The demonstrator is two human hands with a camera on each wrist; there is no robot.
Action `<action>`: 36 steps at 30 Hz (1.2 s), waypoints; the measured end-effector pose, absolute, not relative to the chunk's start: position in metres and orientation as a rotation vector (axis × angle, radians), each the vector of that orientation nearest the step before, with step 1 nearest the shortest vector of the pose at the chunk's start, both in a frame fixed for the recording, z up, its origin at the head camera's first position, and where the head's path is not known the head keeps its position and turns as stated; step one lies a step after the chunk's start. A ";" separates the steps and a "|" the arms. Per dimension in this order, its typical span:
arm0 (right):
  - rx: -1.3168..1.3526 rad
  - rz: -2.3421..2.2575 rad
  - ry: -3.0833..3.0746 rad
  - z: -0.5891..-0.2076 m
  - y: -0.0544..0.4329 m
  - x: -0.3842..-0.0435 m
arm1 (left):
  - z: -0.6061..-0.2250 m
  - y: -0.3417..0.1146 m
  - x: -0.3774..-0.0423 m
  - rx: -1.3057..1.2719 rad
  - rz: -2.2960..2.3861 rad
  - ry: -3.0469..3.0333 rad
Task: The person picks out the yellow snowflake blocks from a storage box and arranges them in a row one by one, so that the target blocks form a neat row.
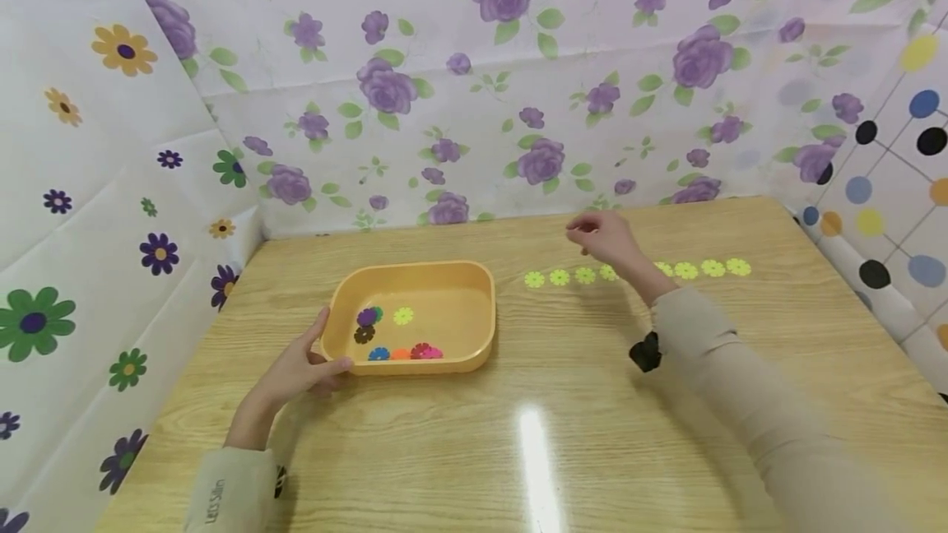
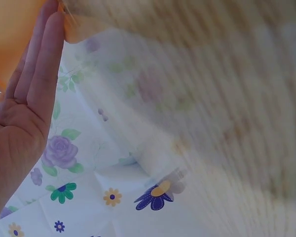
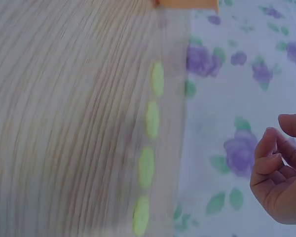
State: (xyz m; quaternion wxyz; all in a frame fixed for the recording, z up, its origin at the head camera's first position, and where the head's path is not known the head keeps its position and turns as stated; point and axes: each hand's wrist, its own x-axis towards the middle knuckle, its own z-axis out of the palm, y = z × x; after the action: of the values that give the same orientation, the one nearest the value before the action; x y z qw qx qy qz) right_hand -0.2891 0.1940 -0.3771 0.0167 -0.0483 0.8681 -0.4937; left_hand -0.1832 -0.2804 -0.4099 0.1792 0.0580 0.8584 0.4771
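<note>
My left hand [image 1: 296,368] is at the near left corner of an orange plastic tray [image 1: 485,311], thumb on the front rim. In the left wrist view its fingers [image 2: 42,69] lie straight along the outside of the tray. Inside the tray are several snowflake discs: a yellow-green disc [image 1: 403,316], a purple disc [image 1: 366,317], a brown disc [image 1: 364,335], a blue disc [image 1: 379,354] and others. Above a row of yellow-green snowflake discs [image 1: 585,275] hovers my right hand [image 1: 607,238]. Its fingers are loosely bent, and nothing shows between thumb and forefinger in the right wrist view.
Both stand on a wood-grain table [image 1: 415,442]. A purple-flowered cloth [image 1: 459,138] hangs along the back edge, with other patterned cloths at the left and right. The disc row runs right from beside the tray; my right forearm hides part of it.
</note>
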 end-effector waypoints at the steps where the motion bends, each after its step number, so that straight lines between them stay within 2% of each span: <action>1: -0.175 -1.540 2.694 -0.377 0.186 -0.289 | -0.411 -0.280 -0.183 0.167 1.357 2.420; 19: -0.485 -1.612 2.462 -0.384 0.061 -0.277 | -0.409 -0.276 -0.181 0.159 1.337 2.444; 36: -0.512 -1.396 2.465 -0.402 -0.014 -0.271 | -0.408 -0.279 -0.182 0.174 1.317 2.463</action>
State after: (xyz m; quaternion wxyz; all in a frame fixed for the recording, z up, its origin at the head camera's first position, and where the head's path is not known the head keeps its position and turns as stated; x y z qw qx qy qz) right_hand -0.2709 -0.0136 -0.4018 0.1309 -0.1764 0.8489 -0.4807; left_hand -0.1821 -0.2786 -0.4083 0.1708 0.0613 0.8672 0.4637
